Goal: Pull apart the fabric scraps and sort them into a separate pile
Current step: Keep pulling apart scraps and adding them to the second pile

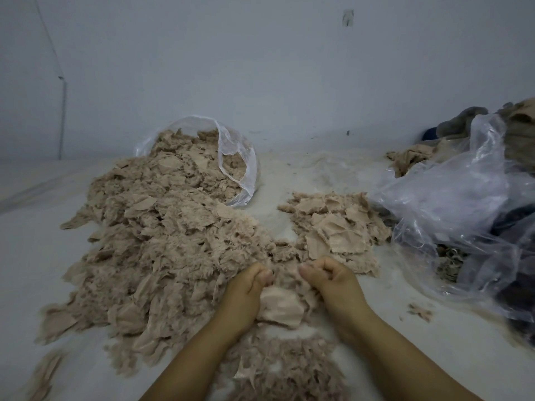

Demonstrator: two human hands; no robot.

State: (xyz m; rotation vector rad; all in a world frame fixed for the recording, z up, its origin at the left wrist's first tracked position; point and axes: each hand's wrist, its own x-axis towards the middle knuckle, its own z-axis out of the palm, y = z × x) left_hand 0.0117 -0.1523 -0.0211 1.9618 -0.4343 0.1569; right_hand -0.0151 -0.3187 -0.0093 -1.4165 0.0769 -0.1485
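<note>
Both hands — left (251, 285), right (328, 280) — apparently pinching beige scrap (281, 306).

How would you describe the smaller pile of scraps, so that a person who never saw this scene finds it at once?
Start from the big crumpled clear plastic sheet on the right. Directly to its left, beyond the right hand, lies the smaller pile of beige scraps. Unlike the large heap spilling from the clear bag on the left, it is low, and several flat, smooth pieces lie on top.

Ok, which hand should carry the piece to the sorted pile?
Probably the right hand: the smaller pile lies just beyond it, while the left hand borders the big heap.
</note>
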